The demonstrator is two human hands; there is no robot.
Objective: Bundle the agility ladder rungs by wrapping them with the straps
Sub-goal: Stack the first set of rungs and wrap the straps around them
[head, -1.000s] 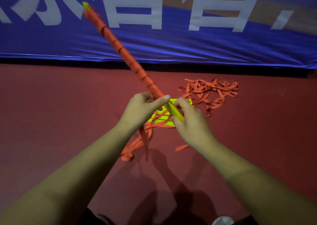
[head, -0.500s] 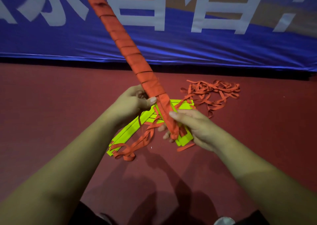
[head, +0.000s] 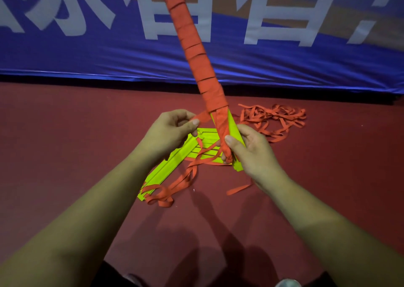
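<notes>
1. Rungs (head: 235, 131) made up the bundle: a stack of flat yellow-green strips held up off the floor, its far end tilted away and upward past the top of the view, its near end low between both hands.
2. Orange strap (head: 196, 52) covered most of the bundle in close, overlapping turns; only the near end showed bare yellow-green.
3. Judging by the straight line the bundle kept while held at one end, the rungs were probably stiff and light; the strap looked soft, limp and likely to slip loose if tension dropped.
4. Right hand (head: 253, 153) was closed around the bare near end, thumb pressed on the last wrapped strap. That end seemed the best place to grip, since it pinned the last turn.
5. Left hand (head: 170, 131) pinched the free length of strap between thumb and fingers, just beside the bundle, drawing it taut.
6. More rungs (head: 172, 168) lay flat on the red floor (head: 65, 144) beneath the hands, with loose strap tangled across them.
7. A pile of loose strap (head: 275, 118) lay further right, near a blue banner (head: 87, 57).
</notes>
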